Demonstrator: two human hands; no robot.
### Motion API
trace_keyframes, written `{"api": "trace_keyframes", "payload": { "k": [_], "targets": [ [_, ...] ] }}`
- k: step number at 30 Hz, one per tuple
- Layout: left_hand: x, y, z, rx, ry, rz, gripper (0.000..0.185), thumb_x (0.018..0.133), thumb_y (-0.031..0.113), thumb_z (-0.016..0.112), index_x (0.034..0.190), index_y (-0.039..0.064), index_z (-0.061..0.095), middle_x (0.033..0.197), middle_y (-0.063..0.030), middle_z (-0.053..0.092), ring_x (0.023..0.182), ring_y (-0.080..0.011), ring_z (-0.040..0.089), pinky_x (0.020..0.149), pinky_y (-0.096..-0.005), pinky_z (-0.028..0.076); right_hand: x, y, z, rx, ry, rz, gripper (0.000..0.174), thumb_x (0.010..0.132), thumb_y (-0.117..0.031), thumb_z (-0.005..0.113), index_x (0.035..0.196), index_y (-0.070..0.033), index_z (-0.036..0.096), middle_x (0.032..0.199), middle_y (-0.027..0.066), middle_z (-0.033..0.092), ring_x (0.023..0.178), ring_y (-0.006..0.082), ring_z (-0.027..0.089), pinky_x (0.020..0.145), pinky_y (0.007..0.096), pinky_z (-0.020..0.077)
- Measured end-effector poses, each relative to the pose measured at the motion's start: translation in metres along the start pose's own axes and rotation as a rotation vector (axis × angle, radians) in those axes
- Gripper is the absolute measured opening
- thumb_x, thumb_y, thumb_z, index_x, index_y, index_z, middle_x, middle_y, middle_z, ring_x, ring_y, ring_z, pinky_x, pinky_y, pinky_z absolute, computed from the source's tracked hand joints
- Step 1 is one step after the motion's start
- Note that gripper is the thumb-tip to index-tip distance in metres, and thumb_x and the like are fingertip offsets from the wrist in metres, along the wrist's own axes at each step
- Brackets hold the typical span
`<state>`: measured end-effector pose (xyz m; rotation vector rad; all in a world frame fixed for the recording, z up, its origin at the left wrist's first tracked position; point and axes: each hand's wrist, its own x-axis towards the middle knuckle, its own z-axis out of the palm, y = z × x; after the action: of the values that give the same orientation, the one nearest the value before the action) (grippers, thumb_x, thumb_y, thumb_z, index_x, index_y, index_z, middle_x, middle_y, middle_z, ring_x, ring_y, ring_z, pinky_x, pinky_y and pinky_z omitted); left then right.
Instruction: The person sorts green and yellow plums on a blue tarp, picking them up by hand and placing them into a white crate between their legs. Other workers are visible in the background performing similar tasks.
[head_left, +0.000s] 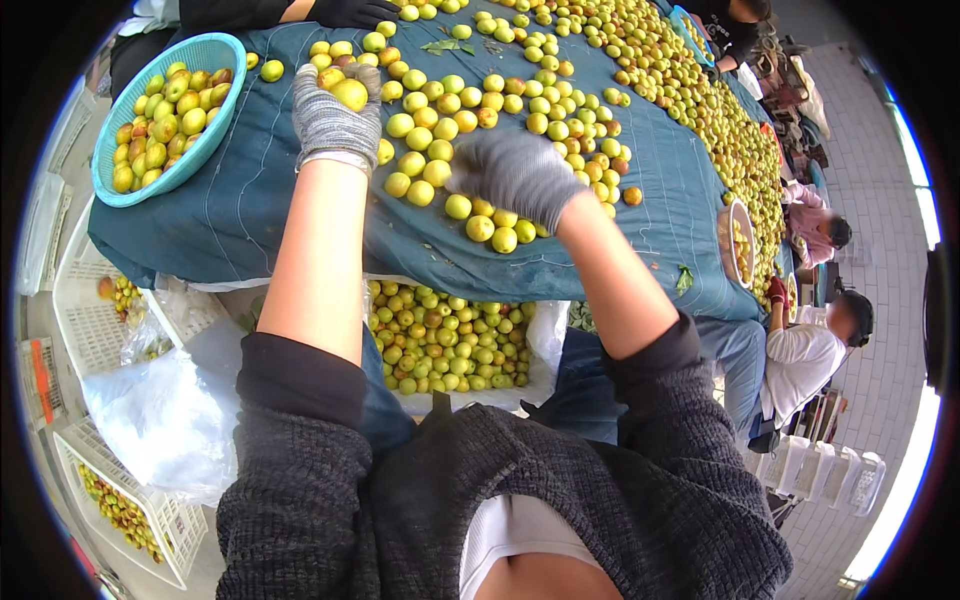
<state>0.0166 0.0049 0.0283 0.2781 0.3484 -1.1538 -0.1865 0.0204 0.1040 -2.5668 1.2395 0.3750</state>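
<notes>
Green and reddish jujube-like fruits (420, 139) lie spread over a dark blue-green cloth (262, 157) on a table. My left hand (339, 112), in a grey knit glove, is closed around several of them near the table's upper left part. To its right, my right hand (517, 172), also gloved in grey, is low over the loose fruits; it is blurred, and its fingertips and any fruit under them cannot be made out. A turquoise plastic basket (229, 112) filled with fruits stands left of my left hand.
Below the table edge, a lined crate (544, 337) of green fruits sits between my legs. White plastic crates (82, 300) and a clear plastic bag (161, 420) are at the left. A co-worker's black-gloved hand (352, 11) is across the table; other people (806, 352) sit at the right beside a pink basket (727, 240).
</notes>
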Motion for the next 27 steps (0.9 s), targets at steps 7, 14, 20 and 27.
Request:
{"api": "trace_keyframes", "payload": {
  "k": [7, 14, 20, 27],
  "targets": [
    [-0.008, 0.004, 0.005, 0.000, -0.025, 0.005, 0.035, 0.094, 0.031, 0.054, 0.118, 0.006, 0.049, 0.110, -0.0109, 0.054, 0.091, -0.0219, 0.059, 0.069, -0.0325, 0.058, -0.036, 0.022, 0.063, -0.157, -0.091, -0.071, 0.049, 0.079, -0.033, 0.071, 0.122, -0.014, 0.058, 0.109, 0.0093, 0.064, 0.096, 0.0271, 0.065, 0.083, 0.0388, 0.0523],
    [-0.020, -0.015, 0.010, 0.214, 0.082, 0.132, 0.031, 0.096, 0.031, 0.049, 0.111, 0.004, 0.052, 0.106, -0.0098, 0.055, 0.081, -0.0184, 0.057, 0.059, -0.0289, 0.053, 0.014, -0.044, -0.083, 0.384, 0.527, -0.717, 0.053, 0.084, -0.036, 0.070, 0.129, -0.012, 0.057, 0.102, 0.0125, 0.068, 0.090, 0.0225, 0.067, 0.083, 0.0335, 0.0526],
    [-0.015, 0.000, 0.007, 0.021, 0.048, 0.021, 0.043, 0.098, 0.042, 0.041, 0.096, 0.000, 0.049, 0.082, -0.0128, 0.056, 0.072, -0.0219, 0.059, 0.060, -0.0308, 0.056, 0.049, -0.059, -0.096, 0.252, 0.524, -0.457, 0.039, 0.089, -0.041, 0.062, 0.112, -0.010, 0.065, 0.099, 0.0130, 0.068, 0.092, 0.0259, 0.066, 0.081, 0.0356, 0.0524],
    [-0.018, 0.018, 0.012, 0.063, -0.166, -0.085, 0.050, 0.095, 0.048, 0.041, 0.096, -0.001, 0.050, 0.079, -0.0103, 0.055, 0.071, -0.0248, 0.058, 0.060, -0.0356, 0.055, 0.050, 0.000, 0.066, -0.022, 0.106, 0.002, 0.027, 0.086, -0.027, 0.060, 0.107, -0.012, 0.067, 0.101, 0.0109, 0.068, 0.097, 0.0290, 0.065, 0.082, 0.0415, 0.0519]
  ]
}}
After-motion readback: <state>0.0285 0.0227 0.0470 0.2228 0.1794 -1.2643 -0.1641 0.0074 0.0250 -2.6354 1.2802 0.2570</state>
